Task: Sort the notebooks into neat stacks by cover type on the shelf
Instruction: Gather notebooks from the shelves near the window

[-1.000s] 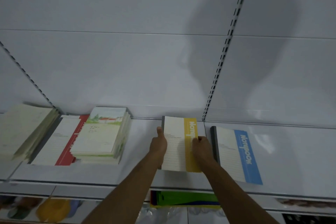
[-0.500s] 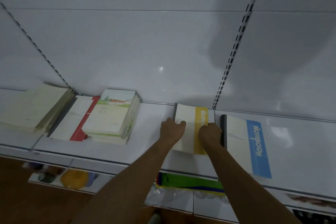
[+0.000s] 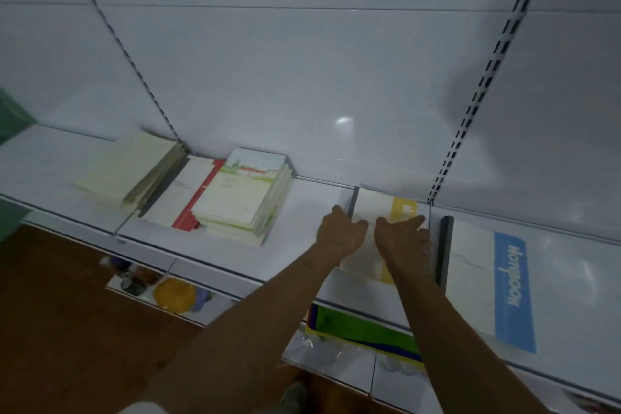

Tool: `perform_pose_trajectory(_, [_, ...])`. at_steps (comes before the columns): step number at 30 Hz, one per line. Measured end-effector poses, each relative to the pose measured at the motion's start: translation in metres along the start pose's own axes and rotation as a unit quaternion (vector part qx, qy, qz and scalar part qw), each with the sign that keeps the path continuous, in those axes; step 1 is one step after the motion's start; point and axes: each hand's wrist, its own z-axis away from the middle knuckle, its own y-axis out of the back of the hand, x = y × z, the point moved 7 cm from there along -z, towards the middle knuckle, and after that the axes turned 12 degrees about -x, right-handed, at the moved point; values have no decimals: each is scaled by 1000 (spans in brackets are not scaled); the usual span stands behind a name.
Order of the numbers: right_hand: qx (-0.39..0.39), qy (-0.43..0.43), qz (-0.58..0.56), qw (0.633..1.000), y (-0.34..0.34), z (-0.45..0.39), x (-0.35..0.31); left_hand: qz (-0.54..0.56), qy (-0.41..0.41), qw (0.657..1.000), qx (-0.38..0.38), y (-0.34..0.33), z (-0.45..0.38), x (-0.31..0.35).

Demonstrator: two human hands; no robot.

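Yellow-striped notebook (image 3: 386, 208) under both hands on the white shelf (image 3: 302, 245).

Left hand (image 3: 341, 233) grips the notebook's dark spine edge, fingers curled over it; right hand (image 3: 403, 239) lies on the cover with its fingers bent round the right-hand edge, hiding most of the yellow band. Just beside it to the right, apart by a narrow gap, lies a blue-striped notebook (image 3: 487, 276) with a dark spine, flat on the same shelf. Well to the left stands a stack of notebooks with a landscape cover (image 3: 245, 195), overlapping a red-striped notebook (image 3: 184, 195), and further left a fanned pile of cream notebooks (image 3: 134, 168). Slotted uprights (image 3: 484, 77) run up the white back panel. Below the shelf a green and blue packet (image 3: 363, 329) and a yellow object (image 3: 174, 294) show on a lower tier.
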Motion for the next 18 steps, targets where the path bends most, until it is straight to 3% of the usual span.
perform_pose_trajectory(3, [43, 136, 5, 990, -13, 15, -43, 0, -48, 998, 49, 34, 4, 5])
perform_pose_trajectory(6, [20, 185, 8, 983, -37, 26, -77, 12, -55, 993, 107, 88, 4, -1])
perform_pose_trajectory(12, [-182, 151, -74, 969, -131, 35, -109, 26, -33, 977, 208, 192, -3, -57])
perform_pose_trajectory(15, [-217, 101, -120, 963, -174, 37, -119, 14, -14, 973, 229, 236, -16, -98])
perform_pose_trajectory(18, [-219, 63, -159, 961, -207, 33, -125, -20, 47, 983, 178, 265, -41, -141])
